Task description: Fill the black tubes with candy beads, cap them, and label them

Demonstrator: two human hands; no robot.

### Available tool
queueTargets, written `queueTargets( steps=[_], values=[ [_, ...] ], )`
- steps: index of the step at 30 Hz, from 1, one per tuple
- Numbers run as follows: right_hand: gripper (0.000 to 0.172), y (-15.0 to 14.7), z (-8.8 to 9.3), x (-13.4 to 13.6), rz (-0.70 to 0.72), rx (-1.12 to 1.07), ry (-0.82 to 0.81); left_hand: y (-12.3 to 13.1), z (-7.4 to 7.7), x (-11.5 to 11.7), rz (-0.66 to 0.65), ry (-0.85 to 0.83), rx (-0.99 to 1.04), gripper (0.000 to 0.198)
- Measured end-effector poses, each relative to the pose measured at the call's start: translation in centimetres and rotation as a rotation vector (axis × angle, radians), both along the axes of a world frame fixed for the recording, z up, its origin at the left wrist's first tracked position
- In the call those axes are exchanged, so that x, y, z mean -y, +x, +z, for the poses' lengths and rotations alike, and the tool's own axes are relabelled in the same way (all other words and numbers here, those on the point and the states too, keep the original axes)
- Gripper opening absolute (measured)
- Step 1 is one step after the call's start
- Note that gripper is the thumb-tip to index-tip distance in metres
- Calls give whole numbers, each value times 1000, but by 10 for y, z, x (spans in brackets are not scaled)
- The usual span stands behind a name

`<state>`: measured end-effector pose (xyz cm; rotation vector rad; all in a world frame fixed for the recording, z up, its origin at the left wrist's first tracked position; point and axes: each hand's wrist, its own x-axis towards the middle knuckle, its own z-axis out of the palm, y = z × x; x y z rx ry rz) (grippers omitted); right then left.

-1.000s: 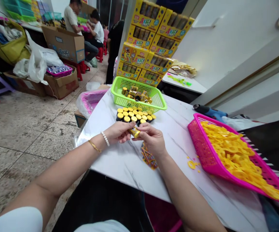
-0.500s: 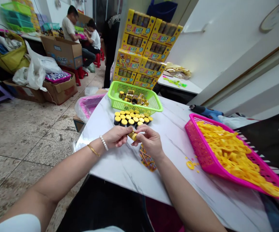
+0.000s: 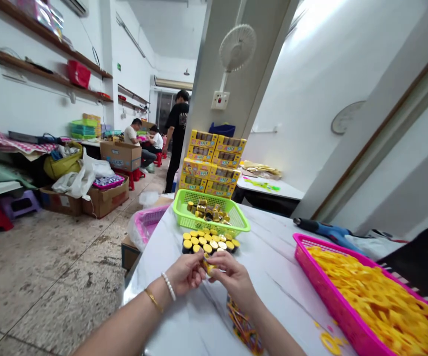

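Observation:
My left hand (image 3: 187, 273) and my right hand (image 3: 232, 277) meet over the white marbled table (image 3: 184, 321), their fingers pinched round one small yellow-and-gold bottle (image 3: 209, 267). Just beyond the fingertips stand several dark bottles with yellow caps (image 3: 207, 240) in close rows. A green basket (image 3: 240, 222) behind them holds more small bottles, some lying on their sides. Partly under my right forearm is a bundle of thin colourful strips (image 3: 241, 324).
A pink basket (image 3: 325, 282) of yellow plastic rings stands at the right, a blue tool (image 3: 321, 230) behind it. Yellow boxes (image 3: 212, 170) are stacked beyond the green basket. A person in black (image 3: 177, 138) stands farther back; two people sit beyond the carton (image 3: 119, 155).
The view has tilted upward, so the table and hands sit lower and more wall shows. Both hands still hold the small bottle together.

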<state>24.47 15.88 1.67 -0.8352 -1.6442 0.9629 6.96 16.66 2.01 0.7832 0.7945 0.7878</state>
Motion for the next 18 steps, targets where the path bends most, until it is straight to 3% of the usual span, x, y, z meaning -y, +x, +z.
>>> queueTargets(
  steps=[2, 7, 9, 11, 15, 18],
  values=[
    [24, 4, 18, -21, -85, 53, 31, 0, 4, 2, -19, 19, -37, 53],
    [43, 18, 85, -76, -416, 160, 150, -3, 5, 7, -88, 84, -161, 56],
    [44, 27, 92, -75, -508, 338, 234, -5, 2, 6, -89, 88, -176, 56],
    [32, 37, 79, -54, -496, 446, 226, -6, -2, 4, -82, 100, -178, 55],
    [20, 56, 22, 20, -385, 606, 93, -7, -3, 3, -101, 129, -171, 52],
    [17, 67, -14, 56, -367, 652, 57, -6, -2, 6, -125, 142, -188, 50]
  ],
)
